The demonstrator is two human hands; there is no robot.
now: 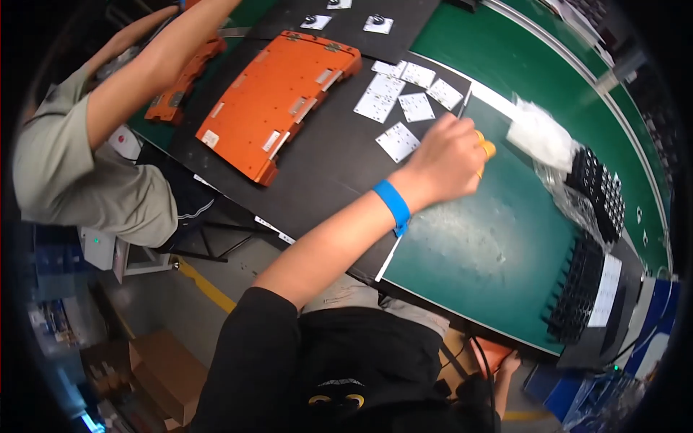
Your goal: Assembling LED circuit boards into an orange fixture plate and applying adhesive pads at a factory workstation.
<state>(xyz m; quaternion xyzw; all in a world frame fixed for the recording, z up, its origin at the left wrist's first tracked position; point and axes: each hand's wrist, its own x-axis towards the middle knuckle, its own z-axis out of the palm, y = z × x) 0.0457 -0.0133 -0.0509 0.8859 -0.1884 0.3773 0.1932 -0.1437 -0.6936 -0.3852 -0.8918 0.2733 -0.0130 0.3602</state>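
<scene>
My left hand (pixel 451 159), with a blue band at the wrist and yellow finger covers, hangs over the dark mat's right edge. Its fingers are curled in; whatever they may hold is hidden. Just left of it lies a square white circuit board (pixel 398 142), and beyond are several more white boards (pixel 417 107), some side by side. Low at the right, below the table edge, my right hand (pixel 510 362) is beside an orange panel (pixel 492 355). Its fingers are too small and partly hidden to read.
A large orange fixture (pixel 278 105) lies on the black mat (pixel 310 173). Black parts with round dark pieces on white boards (pixel 378 24) sit farther back. At right are a clear plastic bag (pixel 541 133) and black racks (pixel 577 292). Another person's arm (pixel 155 68) reaches in at left.
</scene>
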